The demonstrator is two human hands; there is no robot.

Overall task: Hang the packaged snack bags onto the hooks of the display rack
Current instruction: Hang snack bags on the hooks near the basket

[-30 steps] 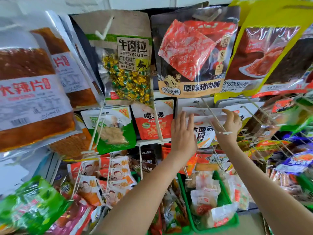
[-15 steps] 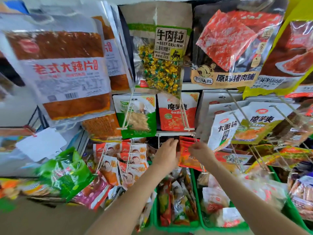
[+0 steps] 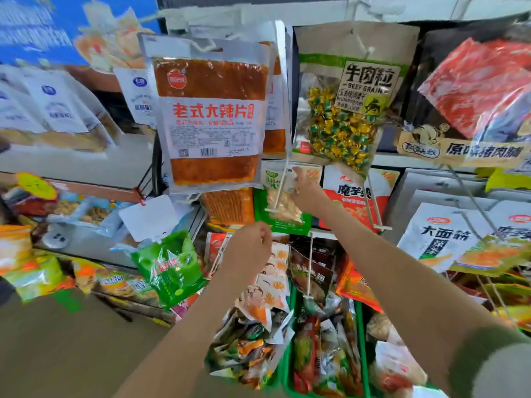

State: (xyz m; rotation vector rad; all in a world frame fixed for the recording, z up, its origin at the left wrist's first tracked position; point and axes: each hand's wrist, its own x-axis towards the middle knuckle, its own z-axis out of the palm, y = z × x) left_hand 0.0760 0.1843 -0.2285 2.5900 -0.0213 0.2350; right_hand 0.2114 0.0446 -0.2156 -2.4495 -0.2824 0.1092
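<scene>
The right hand (image 3: 306,192) pinches the top of the green snack bag (image 3: 260,209), which hangs on a white hook (image 3: 280,185). Just below, the left hand (image 3: 250,248) has curled fingers beside orange packets (image 3: 273,282); I cannot tell whether it holds anything.

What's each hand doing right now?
Left hand: fingers curled; cannot tell whether it holds anything.
Right hand: grips the green snack bag at its top.
</scene>
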